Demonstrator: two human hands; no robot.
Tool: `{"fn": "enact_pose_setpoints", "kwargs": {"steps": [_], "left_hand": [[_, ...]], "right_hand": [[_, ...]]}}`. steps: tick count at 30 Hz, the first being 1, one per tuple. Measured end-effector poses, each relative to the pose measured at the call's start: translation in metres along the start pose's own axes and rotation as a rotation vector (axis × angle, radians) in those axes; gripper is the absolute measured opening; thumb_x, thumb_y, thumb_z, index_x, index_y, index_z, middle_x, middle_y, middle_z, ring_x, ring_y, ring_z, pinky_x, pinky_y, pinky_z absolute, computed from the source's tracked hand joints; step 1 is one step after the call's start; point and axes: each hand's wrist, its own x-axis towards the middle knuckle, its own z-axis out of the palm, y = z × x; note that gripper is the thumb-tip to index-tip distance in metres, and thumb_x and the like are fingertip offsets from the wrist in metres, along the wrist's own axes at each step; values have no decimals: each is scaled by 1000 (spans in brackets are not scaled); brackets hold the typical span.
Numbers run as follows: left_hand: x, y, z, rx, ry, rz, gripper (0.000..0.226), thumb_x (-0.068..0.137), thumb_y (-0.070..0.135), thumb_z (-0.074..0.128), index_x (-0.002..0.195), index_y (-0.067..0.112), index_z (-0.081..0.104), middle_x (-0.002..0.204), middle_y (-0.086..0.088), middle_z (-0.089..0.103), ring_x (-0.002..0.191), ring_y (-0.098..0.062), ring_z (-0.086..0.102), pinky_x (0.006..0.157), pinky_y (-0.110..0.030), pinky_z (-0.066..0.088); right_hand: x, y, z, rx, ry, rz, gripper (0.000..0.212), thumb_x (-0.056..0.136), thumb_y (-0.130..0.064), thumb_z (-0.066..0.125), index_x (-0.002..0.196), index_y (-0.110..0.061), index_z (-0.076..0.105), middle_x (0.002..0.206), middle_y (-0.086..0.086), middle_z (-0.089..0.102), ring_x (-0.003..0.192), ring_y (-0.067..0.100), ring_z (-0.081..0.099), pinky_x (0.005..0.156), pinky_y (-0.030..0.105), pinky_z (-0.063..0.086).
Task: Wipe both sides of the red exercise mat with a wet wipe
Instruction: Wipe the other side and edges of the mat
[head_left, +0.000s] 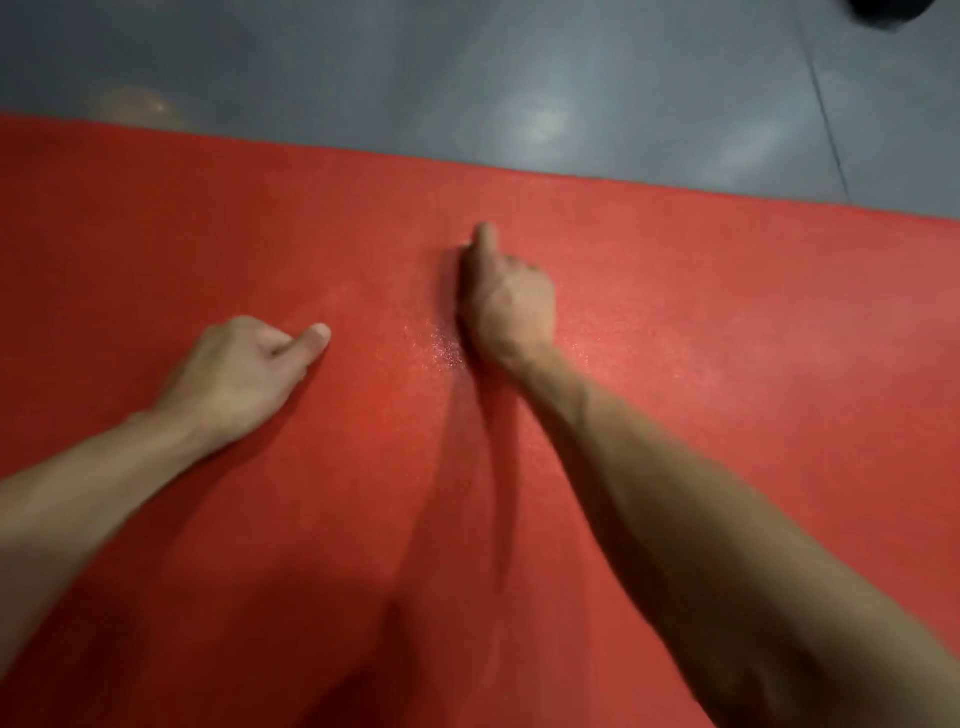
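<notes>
Red exercise mat (675, 364) lay on grey floor (519, 78); both fists, left hand (234, 379) and right hand (506, 306), rested curled upon it, wipe unseen.

Both bare forearms reach forward. The left hand (236, 371) lies knuckles-up, fingers curled under, thumb out. The right hand (506, 304) is fisted likewise (thumb pointing ahead), somewhat blurred.

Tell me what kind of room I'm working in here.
Probably a gym or exercise room. A large red mat lies flat on a smooth grey floor, and both hands, left hand and right hand, rest on it. Nothing else identifies the place.
</notes>
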Motion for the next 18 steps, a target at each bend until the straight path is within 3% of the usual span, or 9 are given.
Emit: {"fn": "enact_pose_setpoints", "kwargs": {"steps": [3, 6, 8, 10, 11, 14, 18], "left_hand": [[-28, -14, 4, 71, 89, 239, 68, 98, 62, 45, 60, 6, 45, 49, -9, 45, 50, -26, 51, 54, -42, 37], [-58, -38, 5, 71, 247, 302, 51, 101, 53, 48, 67, 15, 52, 57, 0, 51, 56, -24, 50, 56, -40, 37], [-71, -62, 5, 121, 352, 341, 34, 100, 43, 45, 94, 19, 69, 95, -4, 70, 92, -28, 62, 84, -44, 48], [-81, -88, 7, 233, 375, 279, 47, 98, 41, 44, 131, 13, 63, 144, -12, 57, 136, -34, 48, 114, -52, 35], [-86, -96, 8, 282, 368, 213, 57, 98, 43, 42, 145, 13, 52, 158, -13, 43, 148, -35, 36, 121, -53, 26], [-101, -117, 18, 374, 338, 118, 71, 99, 49, 33, 162, 17, 27, 170, -13, 17, 158, -31, 13, 127, -52, 10], [-102, -120, 21, 375, 337, 117, 70, 99, 48, 32, 163, 21, 23, 171, -10, 14, 158, -29, 10, 127, -53, 10]], "right_hand": [[-19, -34, -3, 30, -48, -249, 23, 103, -25, 45, 123, -14, 52, 71, 7, 69, 69, 33, 69, 65, 36, 39], [-22, 35, -18, -88, -112, -111, 26, 105, -29, 41, 126, -16, 48, 81, 14, 71, 75, 39, 68, 61, 37, 37], [-27, 104, -30, -145, -95, 154, 28, 107, -35, 36, 124, -15, 45, 92, 21, 71, 82, 43, 68, 64, 40, 44], [-37, 144, -45, -154, -66, 388, 30, 107, -38, 34, 118, -11, 43, 99, 29, 68, 90, 48, 66, 73, 47, 49], [-39, 148, -47, -142, -53, 438, 31, 107, -37, 34, 116, -10, 43, 101, 32, 66, 93, 51, 65, 76, 49, 48], [-34, 95, -32, -78, -22, 382, 28, 106, -30, 34, 121, -9, 43, 102, 29, 67, 92, 49, 65, 71, 47, 46], [-32, -38, 3, -20, -57, 49, 33, 104, -22, 38, 135, -13, 41, 92, 12, 72, 80, 37, 69, 63, 37, 35]]}}
